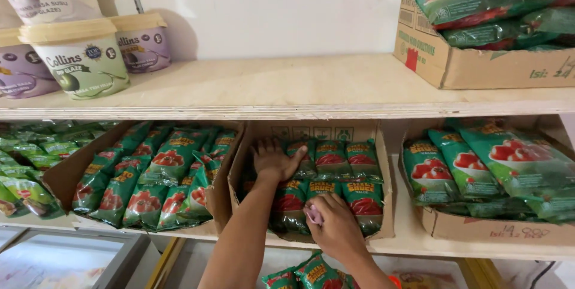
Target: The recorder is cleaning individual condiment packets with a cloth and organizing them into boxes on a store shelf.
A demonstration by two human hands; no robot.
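An open cardboard box [386, 202] stands in the middle of the lower shelf, filled with rows of green sachets [330, 158] that show a red picture. My left hand [272, 160] reaches deep into this box and lies palm down on the back-row sachets, fingers spread and thumb out to the right. My right hand [336, 227] rests on the front-row sachets near the box's front edge. Its fingers are closed around a small pink object [312, 214], whose kind I cannot make out.
A similar box of sachets [60, 175] sits to the left, another [497, 230] to the right. The upper wooden shelf [269, 85] carries lidded tubs [84, 58] at left and a box of green packets [473, 67] at right. More sachets [308, 276] lie below; a glass-topped case [60, 259] is lower left.
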